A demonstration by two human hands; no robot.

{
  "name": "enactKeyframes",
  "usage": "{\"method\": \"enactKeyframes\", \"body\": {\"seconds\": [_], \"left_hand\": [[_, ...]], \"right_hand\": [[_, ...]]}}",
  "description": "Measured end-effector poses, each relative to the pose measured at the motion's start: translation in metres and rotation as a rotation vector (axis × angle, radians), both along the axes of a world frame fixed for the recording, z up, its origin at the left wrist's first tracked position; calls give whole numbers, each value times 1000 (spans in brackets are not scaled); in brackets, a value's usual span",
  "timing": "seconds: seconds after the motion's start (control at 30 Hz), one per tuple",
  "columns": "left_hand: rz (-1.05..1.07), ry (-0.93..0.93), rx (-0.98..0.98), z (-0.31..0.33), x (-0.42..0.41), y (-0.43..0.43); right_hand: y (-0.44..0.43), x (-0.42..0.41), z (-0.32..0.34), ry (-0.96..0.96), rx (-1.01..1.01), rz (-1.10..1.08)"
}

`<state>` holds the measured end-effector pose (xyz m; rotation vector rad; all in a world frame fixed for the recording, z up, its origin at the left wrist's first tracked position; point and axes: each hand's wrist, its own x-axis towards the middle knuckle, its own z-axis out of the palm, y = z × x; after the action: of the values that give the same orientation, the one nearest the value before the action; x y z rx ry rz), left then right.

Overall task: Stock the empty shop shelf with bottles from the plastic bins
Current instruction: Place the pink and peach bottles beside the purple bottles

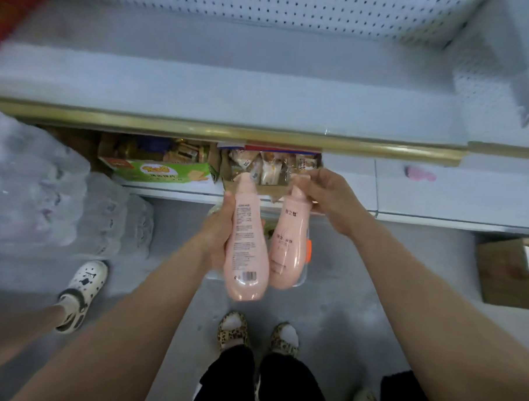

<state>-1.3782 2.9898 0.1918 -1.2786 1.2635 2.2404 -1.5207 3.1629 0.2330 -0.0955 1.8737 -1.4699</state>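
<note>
I hold two pink bottles side by side in front of me. My left hand [218, 228] grips the body of the left pink bottle [247, 245], whose back label and barcode face me. My right hand [327, 197] pinches the cap end of the right pink bottle [288, 247], which shows its front print. Both bottles hang with their caps pointing away from me, just below the empty white shelf [232, 86] with its gold front rail [230, 132]. Under the bottles, a clear plastic bin [304, 262] on the floor is mostly hidden.
The lower shelf holds a green snack box [164, 171] and a carton of wrapped snacks [270, 167]. Plastic-wrapped bottle packs [45, 196] stand at left, a cardboard box [505, 271] at right. Another person's foot in a white clog [83, 292] is at left; my feet [257, 333] are below.
</note>
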Motion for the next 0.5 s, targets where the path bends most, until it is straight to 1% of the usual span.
{"method": "enactKeyframes", "body": {"seconds": [0.13, 0.23, 0.3, 0.5], "left_hand": [[2, 92, 55, 103, -9, 0], [-47, 229, 109, 173, -19, -1], [-94, 300, 105, 218, -27, -3], [-284, 513, -124, 346, -51, -15]], "right_hand": [[2, -2, 110, 52, -43, -38], [2, -8, 186, 120, -79, -35], [4, -12, 235, 177, -115, -20], [11, -29, 370, 394, -224, -60]]}}
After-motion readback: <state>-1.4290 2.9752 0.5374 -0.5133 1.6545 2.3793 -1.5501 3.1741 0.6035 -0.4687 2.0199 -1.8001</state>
